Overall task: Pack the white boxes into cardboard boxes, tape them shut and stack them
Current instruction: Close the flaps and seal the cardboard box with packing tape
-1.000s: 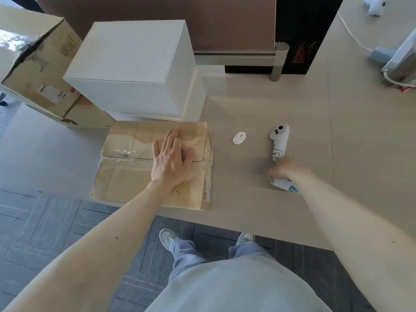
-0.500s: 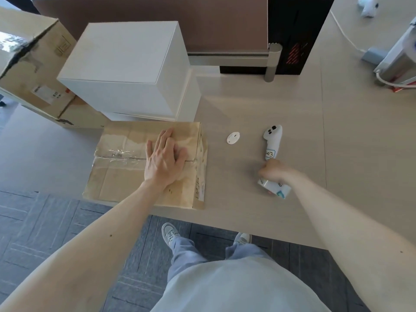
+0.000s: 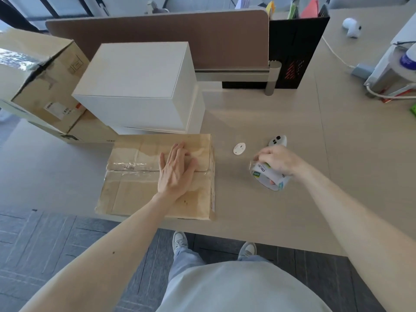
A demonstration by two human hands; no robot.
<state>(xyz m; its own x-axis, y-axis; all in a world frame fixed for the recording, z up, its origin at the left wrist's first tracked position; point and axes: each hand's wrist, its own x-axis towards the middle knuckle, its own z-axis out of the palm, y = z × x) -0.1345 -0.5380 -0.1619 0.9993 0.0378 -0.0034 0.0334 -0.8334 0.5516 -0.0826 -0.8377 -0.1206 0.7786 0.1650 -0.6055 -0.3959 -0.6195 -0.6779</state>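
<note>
A closed cardboard box (image 3: 135, 194) lies at the desk's front edge, with clear tape across its top seam. My left hand (image 3: 176, 171) presses flat on its lid, fingers straight. Just right of the box, my right hand (image 3: 278, 159) grips a roll of clear tape (image 3: 269, 177) and holds it slightly above the desk. Behind the cardboard box stand two stacked white boxes (image 3: 139, 86). A taped cardboard box (image 3: 38, 73) sits tilted on another carton at the far left.
A white controller (image 3: 278, 140) and a small white disc (image 3: 239, 148) lie on the desk (image 3: 292, 210) by my right hand. A brown divider panel (image 3: 168, 34) and a black organizer (image 3: 297, 50) stand behind. Cables and devices sit at the far right.
My right hand has closed round the tape roll and lifted it off the desk, moving it left toward the box. My left hand stays flat on the lid.
</note>
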